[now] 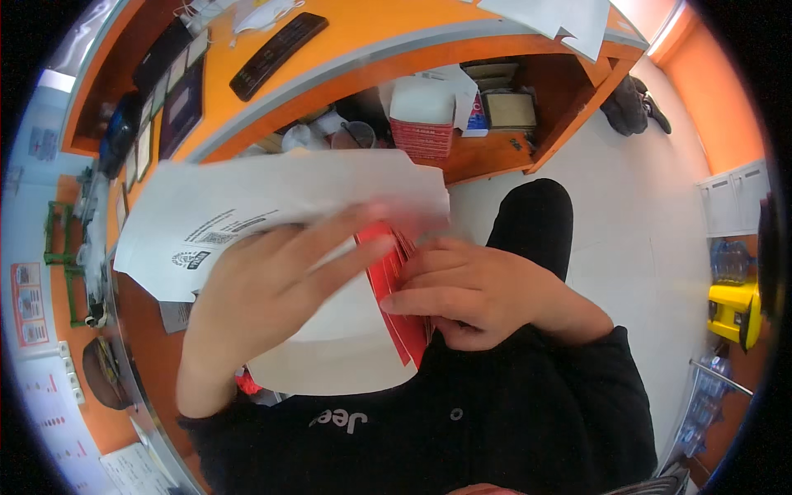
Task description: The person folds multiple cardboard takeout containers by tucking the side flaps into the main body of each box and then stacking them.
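Observation:
Before my torso lies a stack of flat cardboard food-box blanks, pale inside (328,365) with red printed folded edges (396,309). My right hand (461,291) grips the red edges from the right, its fingertips on the top layer. My left hand (278,284), blurred, reaches over the pale cardboard, its fingers spread and touching or just above the red edge; its thumb is hidden. Beyond it a large white sheet of card or paper (297,185) with black print extends to the left; whether my left hand holds it cannot be told.
An orange desk (346,37) bears a black remote control (278,55) and a white face mask (266,13). Its open shelf holds a stack of red and white cartons (422,117) and a clear plastic cup (354,135). At the upper right a person's dark-clad leg (625,108) shows.

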A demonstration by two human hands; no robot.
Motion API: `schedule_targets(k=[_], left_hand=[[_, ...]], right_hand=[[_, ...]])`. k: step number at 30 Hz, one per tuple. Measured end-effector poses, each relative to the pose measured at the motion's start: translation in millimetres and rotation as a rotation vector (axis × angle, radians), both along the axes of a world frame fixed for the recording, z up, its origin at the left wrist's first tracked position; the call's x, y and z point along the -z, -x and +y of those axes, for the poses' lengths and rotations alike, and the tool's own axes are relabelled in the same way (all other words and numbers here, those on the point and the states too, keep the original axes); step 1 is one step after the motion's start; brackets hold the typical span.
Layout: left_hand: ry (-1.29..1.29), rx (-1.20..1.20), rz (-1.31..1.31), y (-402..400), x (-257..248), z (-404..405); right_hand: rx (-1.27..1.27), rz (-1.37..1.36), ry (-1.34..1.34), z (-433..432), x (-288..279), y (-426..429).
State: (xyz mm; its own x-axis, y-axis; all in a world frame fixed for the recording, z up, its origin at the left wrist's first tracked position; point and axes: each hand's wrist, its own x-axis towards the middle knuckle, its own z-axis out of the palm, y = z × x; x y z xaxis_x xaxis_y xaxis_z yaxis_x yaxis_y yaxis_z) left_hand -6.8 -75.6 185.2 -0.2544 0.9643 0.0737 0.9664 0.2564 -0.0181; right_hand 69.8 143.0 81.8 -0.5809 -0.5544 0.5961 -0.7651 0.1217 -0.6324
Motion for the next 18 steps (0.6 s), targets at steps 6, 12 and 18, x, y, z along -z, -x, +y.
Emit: schedule_targets(k=[6,12,18], left_hand=[[-0.028,0.2,0.006,6,13,14],[-0.067,0.222,-0.034,8,25,13],[0.146,0.109,-0.149,13,28,28]], right_hand=[[0.045,0.181,-0.039,-4,8,2],[-0.012,0.232,-0.123,2,10,6],[-0.055,0.17,0.129,-2,27,14]])
